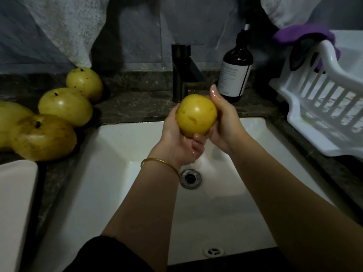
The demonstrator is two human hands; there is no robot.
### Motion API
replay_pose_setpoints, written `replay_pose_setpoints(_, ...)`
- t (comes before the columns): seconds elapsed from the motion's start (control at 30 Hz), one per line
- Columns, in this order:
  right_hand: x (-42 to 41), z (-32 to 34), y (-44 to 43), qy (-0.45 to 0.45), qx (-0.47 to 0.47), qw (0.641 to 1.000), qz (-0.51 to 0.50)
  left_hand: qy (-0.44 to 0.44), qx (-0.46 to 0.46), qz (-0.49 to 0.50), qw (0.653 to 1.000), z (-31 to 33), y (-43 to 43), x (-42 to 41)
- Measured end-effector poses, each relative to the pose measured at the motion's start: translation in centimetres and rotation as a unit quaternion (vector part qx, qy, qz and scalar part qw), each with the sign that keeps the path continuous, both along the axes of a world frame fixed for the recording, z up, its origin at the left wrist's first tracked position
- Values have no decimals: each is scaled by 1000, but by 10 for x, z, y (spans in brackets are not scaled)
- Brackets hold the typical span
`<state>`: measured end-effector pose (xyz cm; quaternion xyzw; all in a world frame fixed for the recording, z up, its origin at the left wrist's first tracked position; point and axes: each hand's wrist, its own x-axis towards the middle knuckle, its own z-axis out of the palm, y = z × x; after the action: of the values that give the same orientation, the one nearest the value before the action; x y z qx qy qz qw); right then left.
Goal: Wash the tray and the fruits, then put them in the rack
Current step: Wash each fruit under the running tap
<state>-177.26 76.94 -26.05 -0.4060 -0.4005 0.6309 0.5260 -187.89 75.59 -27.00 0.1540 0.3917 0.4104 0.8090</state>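
Observation:
A round yellow fruit [196,114] is held over the white sink [117,173], just below the dark faucet [182,75]. My left hand [178,142] cups it from the left and underneath. My right hand [224,122] grips it from the right, and its fingers look wet. Several more yellow fruits lie on the dark counter to the left: one at the back [84,83], one in the middle [65,107], one in front [44,137]. A white slatted rack [318,107] stands on the counter at the right. Its inside is only partly in view.
A brown pump bottle [235,71] stands right of the faucet. A purple cloth [306,34] hangs over the rack's back rim. The drain [190,178] is at the sink's middle. A white object's edge [15,193] sits at the lower left. Pale towels hang on the wall behind.

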Motion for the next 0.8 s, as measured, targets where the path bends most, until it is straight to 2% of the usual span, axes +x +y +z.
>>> replay_pose_setpoints(0.07, -2, -1, -1, -11, -25, 999, 19, -16, -3, -12, 1000, -2, -1, -2)
replay_pose_setpoints(0.13, -5, -3, -2, -15, -32, 999, 24, 12, 0, -8, 1000, -1, -2, -3)
replay_pose_setpoints(0.2, -6, -2, -3, -19, -45, 999, -5, 60, 11, -10, 998, 3, -4, 0)
replay_pose_setpoints(0.3, -5, -5, 3, 23, -79, 994, -71, 170, 24, 3, 985, 1, -1, 8)
replay_pose_setpoints(0.4, -4, -11, 13, -35, -99, 986, -133, 323, 54, 68, 942, -4, 5, 11)
replay_pose_setpoints(0.5, -4, -18, 17, -99, -102, 976, -168, 396, 192, 116, 890, -7, 6, 17)
replay_pose_setpoints(0.57, -3, -19, 17, -147, -90, 969, -177, 384, 239, 83, 888, -5, 1, 19)
replay_pose_setpoints(0.67, -4, -18, 17, -171, -57, 971, -158, 352, 230, 83, 904, -2, 2, 17)
replay_pose_setpoints(0.73, -9, -16, 15, -191, -27, 973, -128, 343, 200, 110, 911, -2, 6, 13)
replay_pose_setpoints(0.8, -15, -16, 12, -231, 23, 969, -85, 295, 125, 124, 939, -2, 8, 7)
